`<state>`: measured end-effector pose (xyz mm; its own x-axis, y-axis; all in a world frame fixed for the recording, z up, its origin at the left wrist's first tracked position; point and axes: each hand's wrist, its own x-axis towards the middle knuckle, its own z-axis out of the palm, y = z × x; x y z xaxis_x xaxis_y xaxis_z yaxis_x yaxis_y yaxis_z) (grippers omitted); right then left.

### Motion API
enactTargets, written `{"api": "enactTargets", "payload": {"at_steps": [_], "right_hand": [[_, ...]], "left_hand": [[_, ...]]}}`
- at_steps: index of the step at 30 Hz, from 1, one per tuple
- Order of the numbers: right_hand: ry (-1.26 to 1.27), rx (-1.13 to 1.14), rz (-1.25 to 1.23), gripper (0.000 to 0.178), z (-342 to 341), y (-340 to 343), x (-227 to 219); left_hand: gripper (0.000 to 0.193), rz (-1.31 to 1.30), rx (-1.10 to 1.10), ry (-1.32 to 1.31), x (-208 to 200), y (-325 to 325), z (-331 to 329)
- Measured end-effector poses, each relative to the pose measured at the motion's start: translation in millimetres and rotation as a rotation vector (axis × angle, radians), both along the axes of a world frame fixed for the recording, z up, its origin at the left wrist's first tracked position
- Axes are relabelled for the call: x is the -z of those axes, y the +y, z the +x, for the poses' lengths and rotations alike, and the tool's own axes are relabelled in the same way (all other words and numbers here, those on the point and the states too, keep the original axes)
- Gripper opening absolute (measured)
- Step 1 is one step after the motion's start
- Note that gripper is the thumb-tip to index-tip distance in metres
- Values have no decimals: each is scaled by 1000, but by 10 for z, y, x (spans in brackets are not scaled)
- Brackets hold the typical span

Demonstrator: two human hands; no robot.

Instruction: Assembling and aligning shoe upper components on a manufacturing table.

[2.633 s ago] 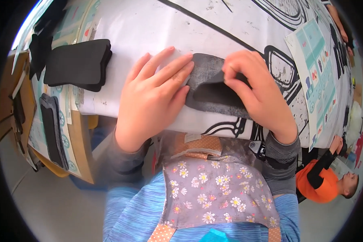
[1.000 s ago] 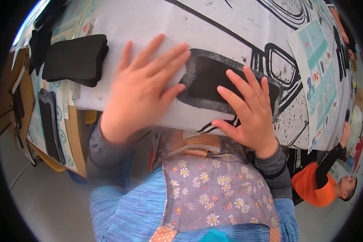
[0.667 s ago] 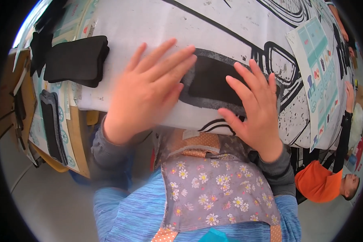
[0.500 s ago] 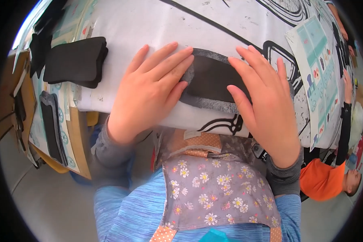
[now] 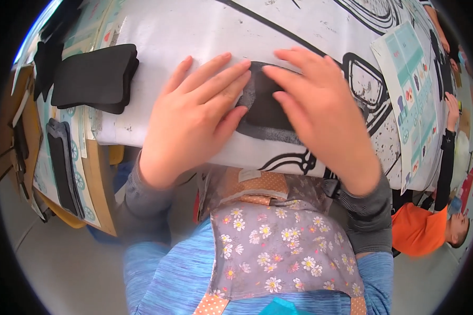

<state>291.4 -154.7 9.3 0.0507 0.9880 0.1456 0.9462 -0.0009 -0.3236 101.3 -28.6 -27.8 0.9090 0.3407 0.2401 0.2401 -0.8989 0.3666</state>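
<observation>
In front of me a flat black piece (image 5: 268, 107) lies on a slightly larger speckled grey sheet (image 5: 272, 134), which shows as a border around it. My left hand (image 5: 197, 113) rests palm down at the left end of the sheet, fingers spread, fingertips at its edge. Over the right part of the black piece is my right hand (image 5: 326, 107), its fingers stretched out and a little apart. It covers the right end of both layers. Neither hand grips anything.
A stack of black wavy-edged pieces (image 5: 92, 76) sits left on the white, black-printed table cover (image 5: 178, 31). Narrow dark strips (image 5: 64, 165) lie on a lower surface at left. A printed sheet (image 5: 412, 100) lies at right, where a person in orange (image 5: 420, 228) works.
My right hand has slid left across the black piece, toward my left hand. My left hand stays almost in place.
</observation>
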Motion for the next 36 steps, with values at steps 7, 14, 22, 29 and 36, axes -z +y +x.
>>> {"api": "enactTargets", "payload": {"at_steps": [7,14,22,29,36], "right_hand": [[-99,55,102,32,-105,61,190],[463,87,37,16,60,48,105],[1234,-54,328,20,457,-368,183],[1312,50,538,24,331,-556,399],[1497,126,756,15,492,-603,472]], "left_hand": [[43,5,5,-11,-29,-1,15],[42,2,-5,-9,-31,-15,4],[48,38,75,44,-73,-23,45],[50,45,84,146,-114,4,29],[49,53,98,156,-126,29,25]]}}
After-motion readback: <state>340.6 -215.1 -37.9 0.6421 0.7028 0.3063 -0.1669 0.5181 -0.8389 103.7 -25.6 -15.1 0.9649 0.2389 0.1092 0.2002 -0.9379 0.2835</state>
